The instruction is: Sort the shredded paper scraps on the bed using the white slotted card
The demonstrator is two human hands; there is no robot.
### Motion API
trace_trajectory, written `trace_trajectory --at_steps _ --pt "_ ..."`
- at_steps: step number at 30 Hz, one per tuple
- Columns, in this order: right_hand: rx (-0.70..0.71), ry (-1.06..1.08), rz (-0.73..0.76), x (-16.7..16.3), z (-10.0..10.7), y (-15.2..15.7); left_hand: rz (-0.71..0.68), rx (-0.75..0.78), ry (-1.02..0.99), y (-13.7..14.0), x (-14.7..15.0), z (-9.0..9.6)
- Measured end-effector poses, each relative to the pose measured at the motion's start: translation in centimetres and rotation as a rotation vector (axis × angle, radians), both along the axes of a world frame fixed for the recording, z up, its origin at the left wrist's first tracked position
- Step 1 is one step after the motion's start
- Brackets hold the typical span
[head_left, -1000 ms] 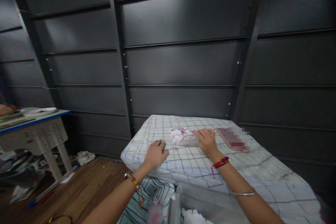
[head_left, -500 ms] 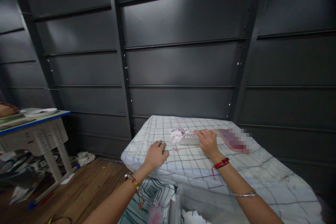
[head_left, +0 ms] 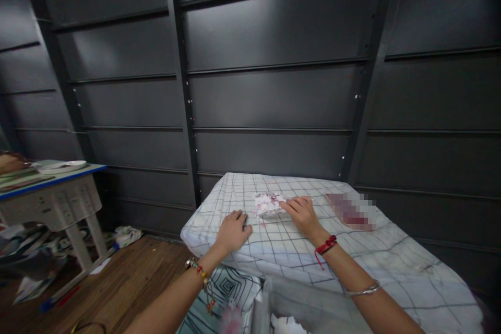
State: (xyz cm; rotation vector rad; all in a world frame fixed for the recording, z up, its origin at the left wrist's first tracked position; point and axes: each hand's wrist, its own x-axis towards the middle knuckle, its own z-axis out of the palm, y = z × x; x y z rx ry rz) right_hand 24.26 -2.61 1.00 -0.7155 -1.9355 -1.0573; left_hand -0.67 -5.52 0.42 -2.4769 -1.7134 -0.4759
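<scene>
A small white piece with a pink and red pattern [head_left: 269, 203] lies on a bed-like surface under a white checked sheet [head_left: 274, 244]. My right hand [head_left: 305, 214] is at its right end, fingers bent and closed on its edge; the fingertips partly cover it, and its exact kind is hard to make out. My left hand [head_left: 234, 230] rests palm down on the sheet to the left, fingers stretched out, holding nothing and apart from the patterned piece.
A flat pinkish item [head_left: 346, 211], partly blurred out, lies on the right. Close to me stands a translucent plastic bin [head_left: 313, 292] with torn white paper [head_left: 287, 324] inside. A desk [head_left: 74, 180] stands at left; dark metal panels [head_left: 270, 99] rise behind.
My right hand has moved slightly left and down over the patterned piece. Its white side with holes, visible before, no longer shows. My left hand has stayed in place.
</scene>
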Motion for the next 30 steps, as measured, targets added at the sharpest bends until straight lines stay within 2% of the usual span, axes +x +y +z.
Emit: trace_trajectory --at_steps 23,30 --pt "-0.002 0.101 -0.082 1.0 -0.11 0.13 0.006 0.003 -0.018 0.08 -0.09 -0.09" --pt "-0.03 0.052 -0.065 0.67 -0.15 0.17 -0.003 0.014 -0.025 0.07 -0.04 -0.1"
